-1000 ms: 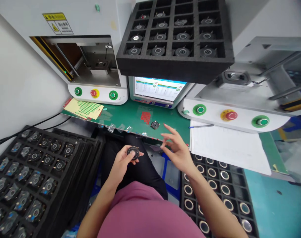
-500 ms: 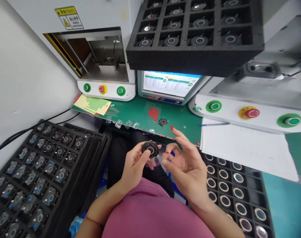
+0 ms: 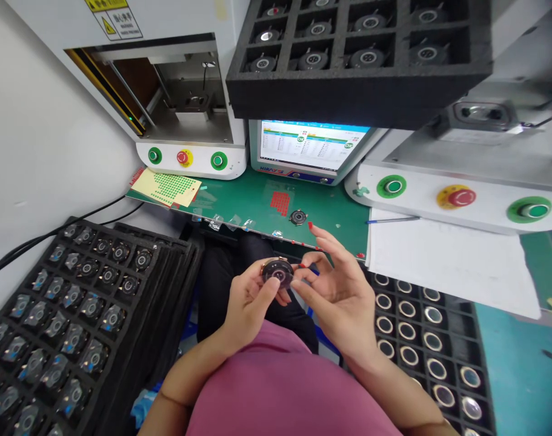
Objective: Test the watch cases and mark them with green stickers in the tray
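Head view: left hand (image 3: pixel 248 297) holds a round part (image 3: pixel 278 274) over the lap, just in front of the near edge of the green bench (image 3: pixel 239 203); its fingers (image 3: pixel 269 289) are closed round the left and lower rim. Right hand (image 3: pixel 343 297) is in at the part's right edge with thumb and forefinger drawn narrow and the other fingers fanned out. A red speck sits at the fingertip, too small to tell whether it's a nail or something carried, and I can't tell whether that hand grips the rim or only touches it. The part is a disc, so it has no long axis in plane. Its short axis runs through the dark centre window, and the face is tilted up toward the camera with the copper-coloured rim at the top. My read on doing this well: keep the left grip on the rim only, off the window, hold the face square to the eyes, and brace the two hands against each other so the fine contact doesn't wander. A second round part (image 3: pixel 298 217) lies flat on the bench beside a patch of red stickers (image 3: pixel 280 203), well apart from the hands. Foam trays of parts sit at left (image 3: pixel 76 290) and at right (image 3: pixel 421 327).
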{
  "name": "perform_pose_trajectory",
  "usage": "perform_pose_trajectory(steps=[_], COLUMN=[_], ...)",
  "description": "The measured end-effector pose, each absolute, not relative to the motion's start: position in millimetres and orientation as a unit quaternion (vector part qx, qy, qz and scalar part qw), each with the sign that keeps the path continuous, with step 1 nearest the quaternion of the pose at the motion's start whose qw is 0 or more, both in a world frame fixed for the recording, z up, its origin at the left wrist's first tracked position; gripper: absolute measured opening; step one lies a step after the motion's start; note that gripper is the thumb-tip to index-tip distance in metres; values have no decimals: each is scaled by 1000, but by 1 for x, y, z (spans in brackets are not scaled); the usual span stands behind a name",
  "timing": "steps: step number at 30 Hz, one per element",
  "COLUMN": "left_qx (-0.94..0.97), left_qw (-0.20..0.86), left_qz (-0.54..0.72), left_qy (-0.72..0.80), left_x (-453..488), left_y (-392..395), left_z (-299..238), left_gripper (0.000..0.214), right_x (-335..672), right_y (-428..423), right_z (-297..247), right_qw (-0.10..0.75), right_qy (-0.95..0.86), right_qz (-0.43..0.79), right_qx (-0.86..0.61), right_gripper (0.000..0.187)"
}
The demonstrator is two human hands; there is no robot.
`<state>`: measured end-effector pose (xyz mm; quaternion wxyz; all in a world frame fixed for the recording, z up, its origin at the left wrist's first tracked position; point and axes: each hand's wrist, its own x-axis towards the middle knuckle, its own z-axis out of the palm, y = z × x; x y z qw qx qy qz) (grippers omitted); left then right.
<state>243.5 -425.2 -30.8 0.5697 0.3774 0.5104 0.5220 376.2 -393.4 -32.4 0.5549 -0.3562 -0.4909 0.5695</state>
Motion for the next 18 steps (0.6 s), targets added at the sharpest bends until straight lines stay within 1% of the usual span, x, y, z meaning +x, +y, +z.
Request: perform_pose_trajectory(steps=[5, 9, 11, 14, 18], left_qx=[373, 405, 430, 453, 481], left_qw=[561, 539, 519, 497, 488], left_qz=[508, 492, 472, 434, 378], left_qy=[537, 551, 568, 600, 623], left_x=[246, 245, 242, 238, 237], left_y=[-426, -426, -425, -424, -421], left_z=[-32, -32, -32, -32, -39], left_gripper=[35, 32, 30, 24, 26], right_x=[375, 372, 371, 372, 385], right_y=[-393, -391, -389, -386, -375], right_z=[-34, -36, -37, -39, -48], right_qw=[558, 569, 571, 553, 509], right_qy=[-481, -465, -456, -425, -368], right_qz=[566, 551, 551, 600, 693], right_qx=[-369, -397, -404, -390, -354], right_gripper=[53, 49, 52, 59, 63])
